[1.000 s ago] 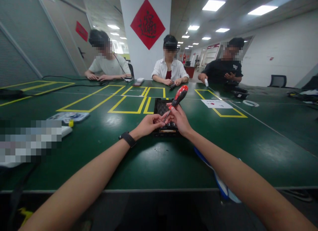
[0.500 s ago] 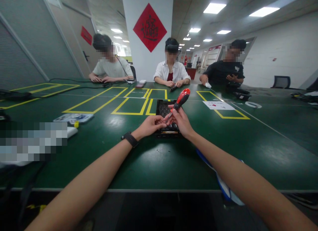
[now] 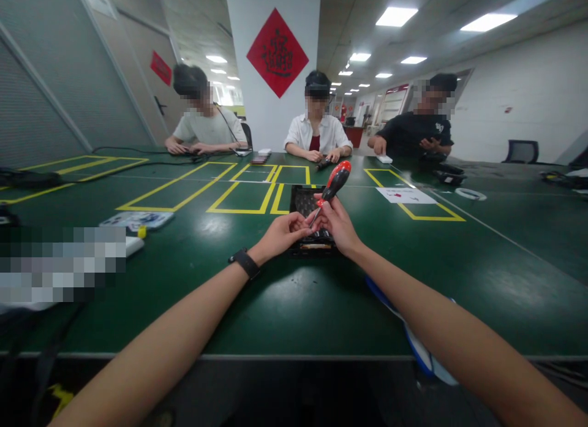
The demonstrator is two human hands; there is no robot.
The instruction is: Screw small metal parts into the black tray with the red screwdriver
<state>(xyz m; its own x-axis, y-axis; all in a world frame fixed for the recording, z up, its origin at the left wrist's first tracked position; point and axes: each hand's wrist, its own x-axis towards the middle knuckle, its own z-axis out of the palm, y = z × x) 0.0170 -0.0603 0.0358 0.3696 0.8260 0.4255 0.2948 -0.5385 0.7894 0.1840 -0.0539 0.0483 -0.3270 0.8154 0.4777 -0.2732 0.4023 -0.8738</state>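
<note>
My right hand (image 3: 339, 225) grips a screwdriver (image 3: 334, 182) with a red and black handle, held tilted so the handle points up and to the right. My left hand (image 3: 282, 233) is closed in a pinch at the tip of the screwdriver's metal shaft; what the fingers hold there is too small to make out. A black watch sits on my left wrist. Both hands hover over a black open tool case (image 3: 304, 201) that lies on the green table (image 3: 285, 298). The hands hide the near half of the case.
Yellow taped rectangles (image 3: 243, 196) mark the table. Three other people sit at the far side. A white paper (image 3: 405, 195) lies to the right, a flat card (image 3: 136, 219) and a blurred item to the left. A blue and white thing (image 3: 416, 347) lies under my right forearm.
Both hands stay together at the screwdriver tip over the case. The view has shifted slightly; the hands have barely moved.
</note>
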